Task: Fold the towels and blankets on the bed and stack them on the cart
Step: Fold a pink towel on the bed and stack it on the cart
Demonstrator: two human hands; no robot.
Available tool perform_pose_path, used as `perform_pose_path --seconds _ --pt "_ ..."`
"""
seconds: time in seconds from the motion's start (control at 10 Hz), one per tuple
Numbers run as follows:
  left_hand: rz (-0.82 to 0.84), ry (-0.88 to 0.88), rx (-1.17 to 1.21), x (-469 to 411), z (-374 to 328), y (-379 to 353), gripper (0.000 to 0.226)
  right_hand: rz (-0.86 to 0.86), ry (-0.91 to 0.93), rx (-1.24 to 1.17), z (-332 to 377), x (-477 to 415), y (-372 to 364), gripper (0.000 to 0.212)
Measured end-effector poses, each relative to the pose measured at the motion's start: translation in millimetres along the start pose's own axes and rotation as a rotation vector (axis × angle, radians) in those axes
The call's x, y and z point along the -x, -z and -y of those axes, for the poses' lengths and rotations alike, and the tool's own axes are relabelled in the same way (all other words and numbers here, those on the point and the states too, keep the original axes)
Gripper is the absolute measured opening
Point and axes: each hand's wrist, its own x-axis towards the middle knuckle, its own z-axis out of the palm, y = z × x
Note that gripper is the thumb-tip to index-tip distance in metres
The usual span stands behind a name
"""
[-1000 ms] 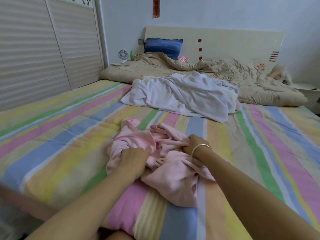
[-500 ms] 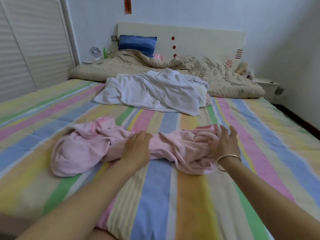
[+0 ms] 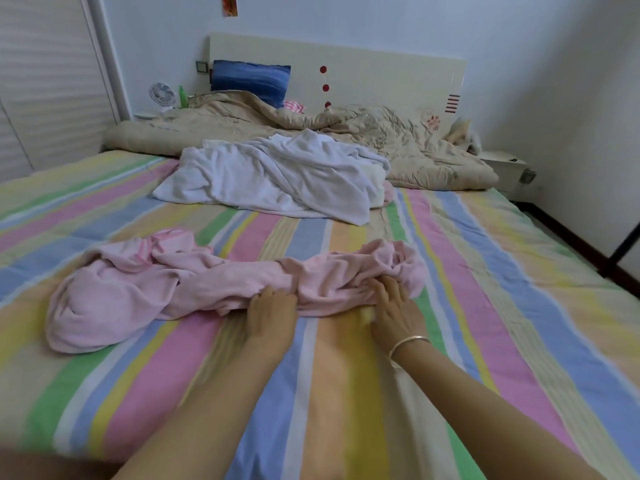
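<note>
Two bare hands work at the near edge of a pink towel [image 3: 114, 306], seen from the foot of a bed with a striped sheet [image 3: 519, 306]. The towel lies crumpled in a long twisted band running left to right across the near half of the mattress. It is bunched wide at its left end and gathered into folds at its right end.

The left hand [image 3: 273, 313] has its fingers curled over the towel's near edge at mid-length and grips the cloth. The right hand [image 3: 394, 306], with a metal bangle [image 3: 408, 342] on its wrist, reaches its fingers into the folds at the right end. Motion blur at the thumb leaves it unclear whether this hand pinches the cloth or only presses on it.

Farther up the bed lies a rumpled white towel [image 3: 277, 174]. Beyond it a beige quilt [image 3: 398, 140] is heaped against the headboard [image 3: 381, 71], with a blue pillow [image 3: 249, 77] at far left. A small fan [image 3: 161, 93] and a green bottle [image 3: 181, 97] stand beside the bed.
</note>
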Motion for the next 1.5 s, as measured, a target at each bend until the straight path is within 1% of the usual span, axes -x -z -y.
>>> perform_pose_path --seconds 0.1,0.2,0.3,0.4,0.5,0.6,0.7,0.8,0.9,1.0,1.1,1.2,1.3,1.4,1.5 --pt "-0.019 0.057 0.133 -7.0 8.0 2.8 0.016 0.029 -0.08 0.107 7.7 -15.3 -4.3 0.04" --pt "-0.039 0.009 0.218 -7.6 20.7 -2.6 0.014 0.172 -0.131 0.181 10.5 -27.0 -4.5 0.033" --pt "0.055 -0.021 0.21 -4.7 28.4 -4.6 0.05 0.094 -0.1 -0.057 11.6 -34.6 8.5 0.03" --pt "0.011 -0.021 0.164 -1.3 24.8 -2.5 0.064 -0.044 -0.093 -0.416 19.9 -26.4 40.5 0.025" --pt "-0.035 0.035 0.193 -1.0 9.2 10.1 0.047 -0.074 -0.081 -0.517 23.8 -10.1 75.4 0.018" --pt "-0.079 0.018 0.142 2.3 -6.5 28.2 0.022 0.064 0.004 -0.401 17.4 9.0 93.9 0.018" --pt "-0.005 0.044 0.355 11.9 -13.4 39.4 0.019 0.291 0.026 -0.197 0.9 28.5 105.8 0.049" --pt "0.108 -0.039 0.586 30.8 -13.2 51.6 0.03 0.372 0.114 0.246 -22.7 48.6 105.7 0.061" --pt "0.2 -0.076 0.563 53.1 -13.5 65.4 0.038 0.306 0.073 0.382 -48.8 60.4 111.2 0.04" --pt "0.52 -0.046 0.531 75.2 -1.7 73.7 0.04 0.329 -0.03 -0.061 -69.1 73.0 134.7 0.031" --pt "0.709 0.123 0.514 99.6 -7.0 83.0 0.03 0.533 0.022 -0.373 -72.6 88.2 156.9 0.042" --pt "1.131 0.454 -0.039 114.8 -20.3 92.2 0.067 0.864 -0.013 -0.353 -69.3 94.8 162.7 0.045" --pt "0.876 0.459 0.208 101.5 -35.5 76.4 0.066 0.938 -0.2 -0.669 -68.1 88.0 152.5 0.052" --pt "0.434 0.209 0.246 74.5 -51.0 103.8 0.047 0.529 -0.231 -0.554 -76.2 72.1 121.1 0.041" --pt "0.231 0.157 0.169 40.0 -58.4 70.6 0.027 0.4 -0.32 -0.409 -87.7 55.9 82.1 0.029"
